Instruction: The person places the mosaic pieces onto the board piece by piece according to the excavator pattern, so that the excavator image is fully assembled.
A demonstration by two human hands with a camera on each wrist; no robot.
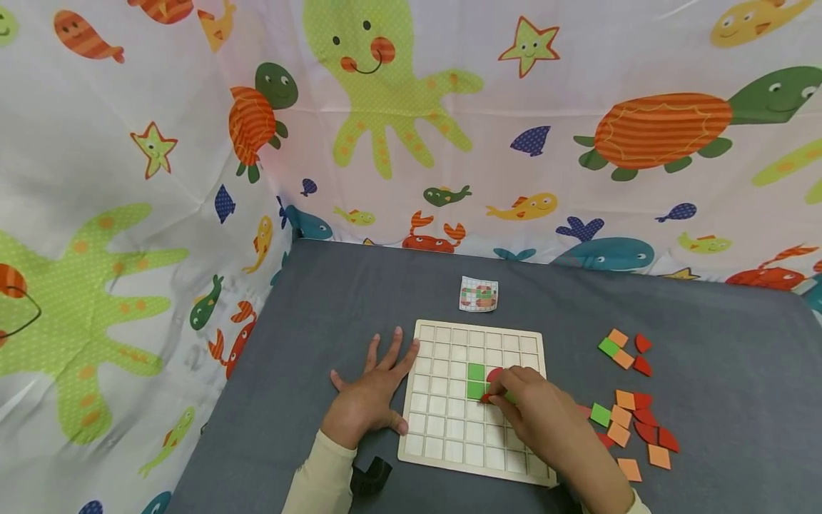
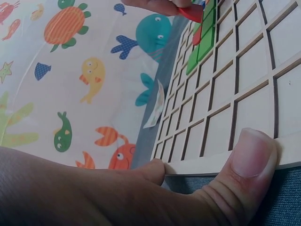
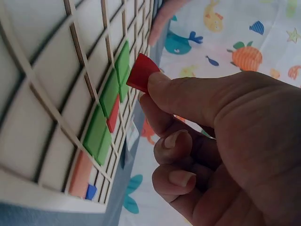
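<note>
Red tile (image 3: 141,74): over the board (image 1: 436,428), pinched in the right hand (image 1: 539,410). Left to right: left hand (image 1: 369,392) wide, fingers spread, thumb on board's left rim. Then a green pair (image 1: 476,373) set in the board; red tile by the pair's near right corner, left of the right hand, the nearer one. Tile's long axis, board contact: can't tell. Loose tiles (image 1: 621,416) farther right on worktop (image 1: 308,321).

Three cameras, one gridded wooden board (image 1: 454,430)!
Up high, the head view looks forward and down from farthest back; the wrist views, close in and tipped sideways, skim across from left and right, both catching green tiles (image 3: 98,134).
</note>
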